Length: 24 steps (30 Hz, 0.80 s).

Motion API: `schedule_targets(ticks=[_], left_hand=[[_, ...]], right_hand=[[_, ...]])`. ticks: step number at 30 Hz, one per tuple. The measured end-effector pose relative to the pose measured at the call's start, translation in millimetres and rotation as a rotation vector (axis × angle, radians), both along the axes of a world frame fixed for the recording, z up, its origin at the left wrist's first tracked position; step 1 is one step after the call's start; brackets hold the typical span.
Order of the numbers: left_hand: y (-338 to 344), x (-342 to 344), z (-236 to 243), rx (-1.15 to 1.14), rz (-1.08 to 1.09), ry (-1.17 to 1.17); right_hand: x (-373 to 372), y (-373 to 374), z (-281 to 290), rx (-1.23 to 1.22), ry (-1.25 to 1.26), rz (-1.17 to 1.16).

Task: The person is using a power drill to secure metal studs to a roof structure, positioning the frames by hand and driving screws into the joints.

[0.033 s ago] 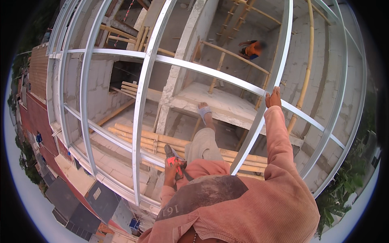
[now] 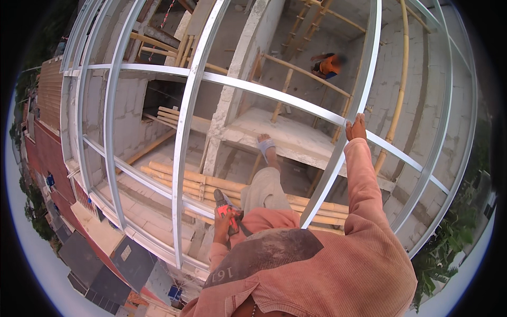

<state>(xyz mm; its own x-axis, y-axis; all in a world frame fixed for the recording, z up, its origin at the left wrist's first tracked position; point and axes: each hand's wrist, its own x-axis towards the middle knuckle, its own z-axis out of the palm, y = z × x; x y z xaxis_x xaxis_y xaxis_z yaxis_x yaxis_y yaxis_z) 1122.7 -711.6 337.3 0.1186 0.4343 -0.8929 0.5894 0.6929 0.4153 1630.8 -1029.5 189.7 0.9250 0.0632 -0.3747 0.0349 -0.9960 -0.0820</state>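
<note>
Far left, past the frame, I see a dark red roof (image 2: 50, 158). Next in, a silver metal beam (image 2: 183, 137) runs near to far, one of several in an open grid. Just right of it, near side: the left hand (image 2: 221, 230), fingers closed round a red power tool (image 2: 230, 216), dark nose pointing far. Tool sits low by the person's lap, apart from the beam. Beyond it, a bundle of bamboo poles (image 2: 227, 183) lies crosswise below the grid; a rough concrete column (image 2: 227, 100) stands farther off. Middle: a sandalled foot (image 2: 268, 145) on a concrete ledge (image 2: 296, 138). Above, a cross rail (image 2: 274, 95) spans left to right. Far right of middle, well below, a co-worker in an orange top (image 2: 330, 64). Then the right hand (image 2: 356, 128), laid on a second metal beam (image 2: 364, 79) where the cross rail meets it; fingers fairly straight, can't tell if they wrap underneath. Right of that, one long bamboo pole (image 2: 403, 79) against a pale block wall (image 2: 420, 105), then green foliage (image 2: 435, 264) outside.
</note>
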Motion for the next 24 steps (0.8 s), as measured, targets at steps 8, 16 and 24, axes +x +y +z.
schedule_targets(ticks=[8,16,24], left_hand=[[-4,-11,-9,-0.051,0.055,-0.002],[1,5,-1,-0.088,-0.018,0.026],[5,-2,-8,0.005,-0.050,0.041]], right_hand=[[3,8,6,-0.010,0.040,-0.029],[-2,4,2,0.005,0.018,-0.051],[-5,12,0,0.025,-0.014,-0.047]])
